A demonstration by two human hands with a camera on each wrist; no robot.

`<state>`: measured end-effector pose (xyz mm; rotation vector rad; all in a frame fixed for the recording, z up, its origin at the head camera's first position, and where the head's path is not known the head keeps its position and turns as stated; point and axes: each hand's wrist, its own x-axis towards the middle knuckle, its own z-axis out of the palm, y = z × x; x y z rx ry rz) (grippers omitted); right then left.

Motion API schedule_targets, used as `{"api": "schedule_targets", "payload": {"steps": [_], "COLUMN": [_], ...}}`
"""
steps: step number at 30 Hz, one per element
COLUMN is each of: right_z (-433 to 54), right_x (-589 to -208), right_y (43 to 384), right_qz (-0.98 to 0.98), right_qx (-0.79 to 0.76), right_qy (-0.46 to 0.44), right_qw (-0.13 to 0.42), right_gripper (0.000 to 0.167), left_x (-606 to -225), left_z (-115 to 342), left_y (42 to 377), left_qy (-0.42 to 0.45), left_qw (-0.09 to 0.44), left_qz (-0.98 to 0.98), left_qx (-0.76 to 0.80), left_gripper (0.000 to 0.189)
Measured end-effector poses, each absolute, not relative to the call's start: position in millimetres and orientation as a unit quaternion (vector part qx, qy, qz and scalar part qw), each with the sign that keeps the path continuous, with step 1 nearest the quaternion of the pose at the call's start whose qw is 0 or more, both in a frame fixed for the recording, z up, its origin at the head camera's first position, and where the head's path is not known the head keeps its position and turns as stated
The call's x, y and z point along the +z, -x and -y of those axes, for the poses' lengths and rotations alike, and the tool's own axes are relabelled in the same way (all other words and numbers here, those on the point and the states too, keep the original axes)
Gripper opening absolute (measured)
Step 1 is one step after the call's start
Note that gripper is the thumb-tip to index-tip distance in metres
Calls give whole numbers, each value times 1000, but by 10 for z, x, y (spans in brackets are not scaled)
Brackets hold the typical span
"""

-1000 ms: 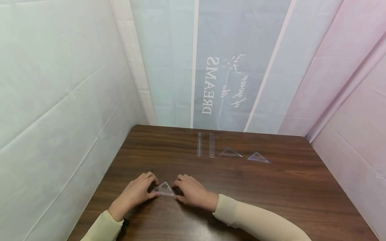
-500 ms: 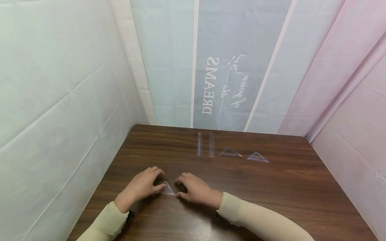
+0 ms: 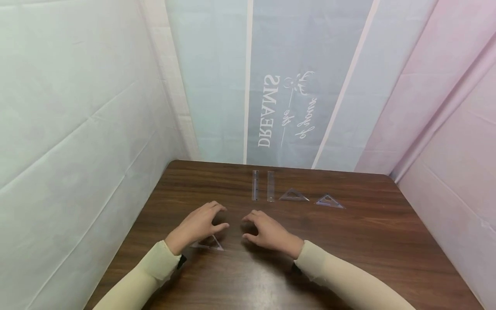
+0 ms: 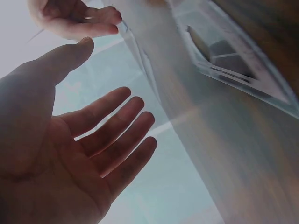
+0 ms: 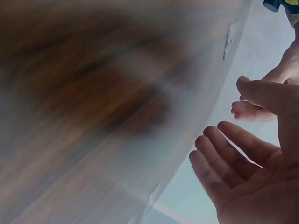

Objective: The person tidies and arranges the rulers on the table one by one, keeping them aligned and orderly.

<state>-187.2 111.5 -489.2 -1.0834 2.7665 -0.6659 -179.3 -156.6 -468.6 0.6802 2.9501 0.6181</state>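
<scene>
A clear plastic set square (image 3: 209, 247) lies flat on the wooden table, partly covered in the head view by my left hand (image 3: 199, 225). That hand is raised above it, fingers spread and holding nothing; in the left wrist view the set square (image 4: 229, 56) is apart from the fingers (image 4: 122, 135). My right hand (image 3: 269, 232) hovers to the right of the set square, empty, with its fingers (image 5: 233, 154) relaxed in the right wrist view. The two hands face each other across a gap.
Toward the back of the brown table (image 3: 368, 241) lie two clear rulers (image 3: 255, 185) side by side, then a clear set square (image 3: 294, 195) and a blue-tinted set square (image 3: 329, 201) to their right. Fabric walls (image 3: 217, 86) enclose the table's back and sides.
Both hands have come off the set square and lifted. They moved forward and to the right, the gap between them widening, while the set square stays on the table.
</scene>
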Motion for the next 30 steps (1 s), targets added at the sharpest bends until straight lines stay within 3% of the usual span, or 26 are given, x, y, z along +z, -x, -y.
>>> {"api": "schedule_targets", "payload": {"steps": [30], "right_z": [-2361], "right_x": [-4759], "right_y": [2543], "right_qz": [-943], "right_qx": [-259], "right_qy": [206], "right_qw": [22], "right_gripper": [56], "left_x": [-4524], "left_z": [620], "left_y": [2766], "left_qy": [-266], "left_qw": [58], "left_qz": [-933], "left_qx": [237], "left_gripper": [59]}}
